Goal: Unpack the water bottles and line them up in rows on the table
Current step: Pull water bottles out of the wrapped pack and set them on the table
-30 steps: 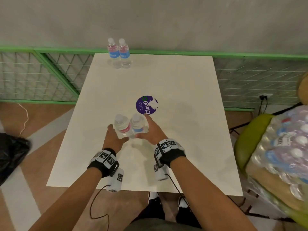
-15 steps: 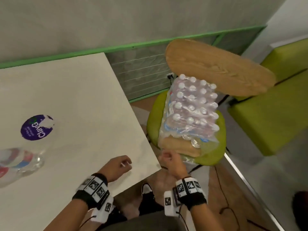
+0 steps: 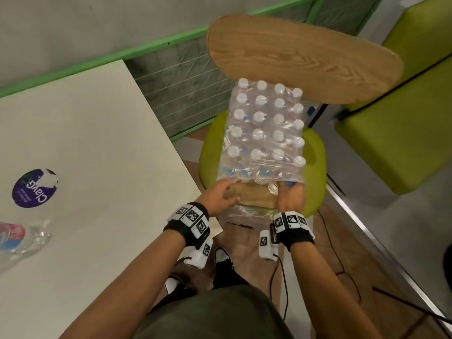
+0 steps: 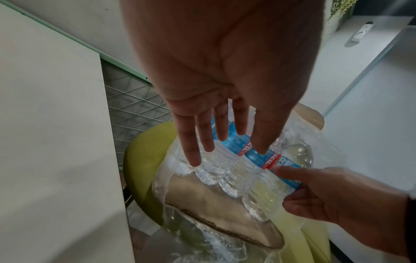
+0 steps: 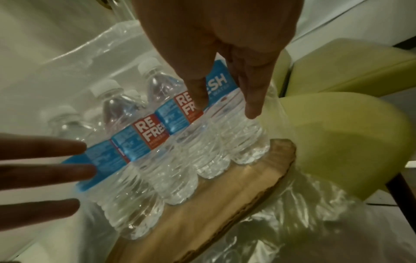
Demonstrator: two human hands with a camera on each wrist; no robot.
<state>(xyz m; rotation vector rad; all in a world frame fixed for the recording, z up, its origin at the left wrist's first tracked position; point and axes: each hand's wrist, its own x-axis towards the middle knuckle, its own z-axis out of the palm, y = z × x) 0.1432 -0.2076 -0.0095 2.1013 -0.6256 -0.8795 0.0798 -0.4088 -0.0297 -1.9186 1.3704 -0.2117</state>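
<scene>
A shrink-wrapped pack of water bottles (image 3: 264, 128) with white caps stands on a cardboard tray (image 3: 254, 196) on a green chair seat (image 3: 315, 152). The wrap is torn open at the near end, baring a front row of bottles with blue and red labels (image 5: 144, 140). My left hand (image 3: 231, 190) reaches with straight fingers (image 4: 202, 138) toward the left bottles of that row and holds nothing. My right hand (image 3: 288, 189) curls thumb and fingers round the rightmost bottle (image 5: 238, 138). A bottle (image 3: 22, 238) stands at the table's left edge of view.
The white table (image 3: 97, 143) with a purple sticker (image 3: 34, 189) lies to the left, its corner close to the chair. The chair's wooden back (image 3: 293, 55) rises behind the pack. A green bench (image 3: 403, 133) stands to the right. Cables trail on the floor.
My view has swung from the table to the chair. Both hands left the two bottles on the table, passed the table edge, and now reach into the open front of the pack.
</scene>
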